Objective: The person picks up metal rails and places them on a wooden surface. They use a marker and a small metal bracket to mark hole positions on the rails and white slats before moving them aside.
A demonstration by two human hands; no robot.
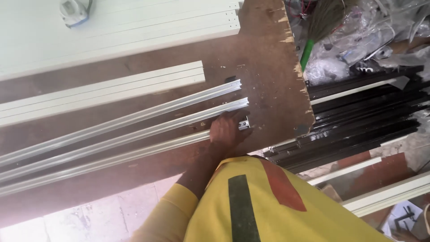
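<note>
Workbench point(268, 67): brown board top, scuffed and chipped along right edge, fills most of view.
Pale panels point(134, 27): stack of flat cream boards across far left part of bench, ends near far right corner.
Cream profiles point(112, 87): bundle of off-white strips lying parallel, middle left of bench, just beside the metal rails.
Aluminium rails point(134, 118): three long silver channel sections side by side, running from left edge toward near right corner; nearest one point(134, 152) ends under the hand.
Black profiles point(367, 121): pile of dark long sections off the right edge of bench, lower level.
Plastic wrap point(354, 40): crumpled clear sheeting past far right corner.
Broom point(320, 27): bristle head with green handle, just past right edge.
Left hand point(227, 130): pressed down on right end of nearest rail, near front edge of bench; fingers curled over rail end, gripping it by the look, exact closure hard to tell.
Metal fitting point(244, 123): small shiny piece at rail end, touching fingertips.
Right hand: out of view.
White device point(74, 11): small rounded object with cord on pale panels, far left.
Sleeve point(179, 206): yellow, near edge.
</note>
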